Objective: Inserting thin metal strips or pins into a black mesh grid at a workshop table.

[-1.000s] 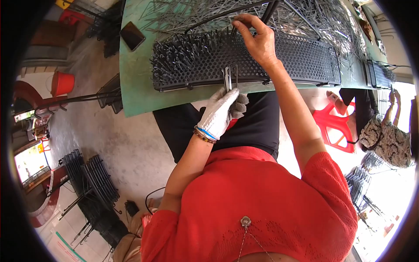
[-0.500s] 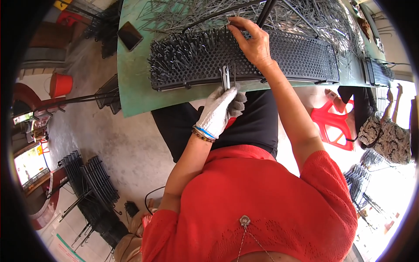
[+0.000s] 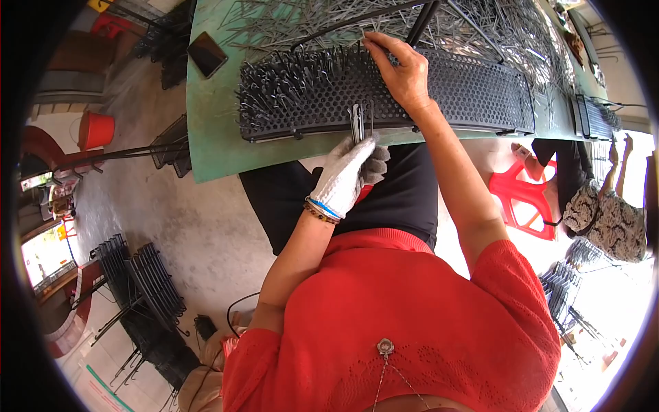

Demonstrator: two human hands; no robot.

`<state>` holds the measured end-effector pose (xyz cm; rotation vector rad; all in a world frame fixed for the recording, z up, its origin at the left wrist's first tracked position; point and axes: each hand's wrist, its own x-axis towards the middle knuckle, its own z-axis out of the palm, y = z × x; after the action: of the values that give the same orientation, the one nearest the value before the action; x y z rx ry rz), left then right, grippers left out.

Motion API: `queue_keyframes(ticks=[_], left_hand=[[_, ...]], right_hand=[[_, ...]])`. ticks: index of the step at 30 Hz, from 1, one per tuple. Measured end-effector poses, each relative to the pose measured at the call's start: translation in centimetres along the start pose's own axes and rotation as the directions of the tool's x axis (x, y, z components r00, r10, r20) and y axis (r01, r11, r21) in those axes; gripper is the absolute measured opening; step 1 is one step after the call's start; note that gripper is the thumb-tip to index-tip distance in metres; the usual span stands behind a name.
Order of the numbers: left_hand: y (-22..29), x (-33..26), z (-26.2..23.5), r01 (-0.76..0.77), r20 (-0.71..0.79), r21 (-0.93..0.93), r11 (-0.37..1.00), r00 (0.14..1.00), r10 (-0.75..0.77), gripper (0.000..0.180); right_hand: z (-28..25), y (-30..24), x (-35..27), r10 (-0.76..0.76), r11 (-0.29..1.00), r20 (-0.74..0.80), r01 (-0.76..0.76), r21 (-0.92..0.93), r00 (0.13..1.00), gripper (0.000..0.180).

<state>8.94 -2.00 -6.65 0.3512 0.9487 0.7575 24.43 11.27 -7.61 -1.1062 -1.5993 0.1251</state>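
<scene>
A long black perforated panel (image 3: 453, 86) lies along the near edge of the green table. Bent dark strips (image 3: 281, 89) stand thickly out of the holes on its left part, while the right part shows bare holes. My left hand (image 3: 347, 172), in a white-grey glove, is closed round a small bundle of thin grey strips (image 3: 356, 123) whose tips reach the panel's near edge. Something red shows beneath that glove, too hidden to name. My bare right hand (image 3: 403, 72) pinches thumb and forefinger at the panel's far edge, on what looks like one thin strip.
Loose grey strips (image 3: 302, 20) are heaped across the green table (image 3: 213, 147) behind the panel. A phone-like dark slab (image 3: 206, 55) lies at the left. Black racks (image 3: 147, 288) stand on the floor. A red stool (image 3: 525, 196) and another person (image 3: 604, 213) are at the right.
My right hand has shifted slightly right along the panel's far edge, still pinching. The gloved left hand keeps its bundle almost in place.
</scene>
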Motion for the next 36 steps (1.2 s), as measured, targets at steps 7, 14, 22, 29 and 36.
queue_keyframes(ticks=[7,14,22,29,36], left_hand=[[-0.1,0.1,0.0,-0.069,0.033,0.008,0.998,0.997,0.069,0.018],[0.1,0.1,0.1,-0.044,0.012,0.052,0.998,0.999,0.043,0.017],[0.5,-0.5,-0.4,-0.197,0.081,-0.061,0.978,0.976,0.202,0.021],[0.6,-0.5,-0.2,-0.167,0.074,-0.039,0.985,0.983,0.170,0.022],[0.4,0.1,0.3,-0.080,0.028,-0.177,0.981,0.996,0.086,0.021]], right_hand=[[0.0,0.3,-0.1,-0.151,0.982,0.000,0.150,-0.111,0.989,0.018],[-0.2,0.3,-0.2,-0.106,0.974,0.013,0.107,-0.202,0.994,0.016],[-3.6,-5.6,-1.4,0.420,0.893,0.315,-0.450,0.027,0.851,0.025],[-4.1,-5.8,-2.8,0.635,0.563,0.402,-0.751,0.345,0.660,0.030],[-2.6,-4.0,1.4,0.284,0.932,0.000,-0.276,0.236,0.959,0.026]])
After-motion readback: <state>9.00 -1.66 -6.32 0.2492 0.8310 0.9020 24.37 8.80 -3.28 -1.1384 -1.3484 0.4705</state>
